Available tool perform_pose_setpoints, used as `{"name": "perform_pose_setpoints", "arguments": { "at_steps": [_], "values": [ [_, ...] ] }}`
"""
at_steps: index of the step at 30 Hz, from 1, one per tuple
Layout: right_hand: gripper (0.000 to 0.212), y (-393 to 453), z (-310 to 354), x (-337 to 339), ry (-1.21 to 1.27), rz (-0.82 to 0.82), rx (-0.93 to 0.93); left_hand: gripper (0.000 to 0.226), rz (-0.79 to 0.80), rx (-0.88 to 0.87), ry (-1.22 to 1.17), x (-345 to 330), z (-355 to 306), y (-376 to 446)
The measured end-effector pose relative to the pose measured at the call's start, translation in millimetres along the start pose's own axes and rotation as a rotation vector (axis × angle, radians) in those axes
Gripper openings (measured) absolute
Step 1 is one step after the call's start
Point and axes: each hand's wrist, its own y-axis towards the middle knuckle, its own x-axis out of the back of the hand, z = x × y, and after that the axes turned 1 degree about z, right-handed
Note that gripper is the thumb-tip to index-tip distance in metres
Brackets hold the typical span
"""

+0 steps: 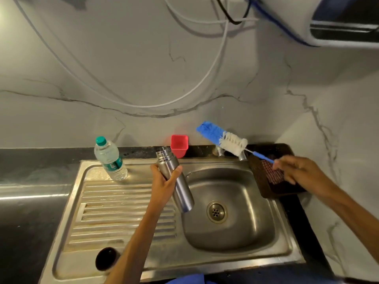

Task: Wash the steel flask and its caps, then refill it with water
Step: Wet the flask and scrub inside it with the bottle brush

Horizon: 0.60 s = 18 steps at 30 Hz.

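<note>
- Two bare hands are seen at work over a stainless-steel kitchen sink (231, 238) with a ribbed draining board.
- A slim, cylindrical brushed-steel flask (178, 182) is gripped around its upper body by the left hand (164, 181), fingers and thumb curled round it. It is held tilted above the basin's left edge, uncapped threaded mouth up and away, judged ready to receive the brush.
- A long bottle brush (225, 140) with blue and white bristles is pinched by its thin blue wire handle in the right hand (295, 171), its head raised near the wall behind the sink.
- A small square red plastic cup (179, 145) is left on the dark counter behind the flask.
- A clear plastic water bottle (109, 158) with a green cap is stood on the draining board, probably kept for the refill; its green label cannot be read.
- A dark tray (264, 185) holding a checked cloth is placed right of the basin.
- No caps can be identified with certainty.
</note>
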Motion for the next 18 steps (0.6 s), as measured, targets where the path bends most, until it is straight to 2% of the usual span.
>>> {"name": "perform_pose_setpoints", "arguments": {
  "at_steps": [3, 6, 9, 12, 14, 16, 18],
  "values": [
    [0.019, -38, -24, -17, 0.065, 0.111, -0.003, 0.054, 0.01, -0.067, -0.066, -29, -9, -7],
    [0.018, -69, -49, -43, 0.095, 0.221, -0.039, 0.036, 0.024, -0.09, -0.148, -55, -15, -14],
    [0.014, -95, -72, -65, 0.149, 0.281, -0.088, 0.043, 0.078, -0.093, -0.212, -79, -13, -22],
    [0.015, -112, -86, -73, 0.142, 0.278, -0.028, 0.05, 0.053, -0.064, -0.16, -94, -6, -28],
    [0.014, -119, -92, -66, 0.117, 0.219, 0.035, 0.051, -0.006, -0.04, -0.091, -102, -1, -30],
    [0.012, -123, -97, -57, 0.034, 0.17, 0.12, 0.047, -0.038, -0.022, -0.028, -105, 0, -33],
    [0.011, -125, -102, -50, -0.053, 0.159, 0.17, 0.035, 0.022, -0.055, 0.049, -108, -4, -39]
  ]
}}
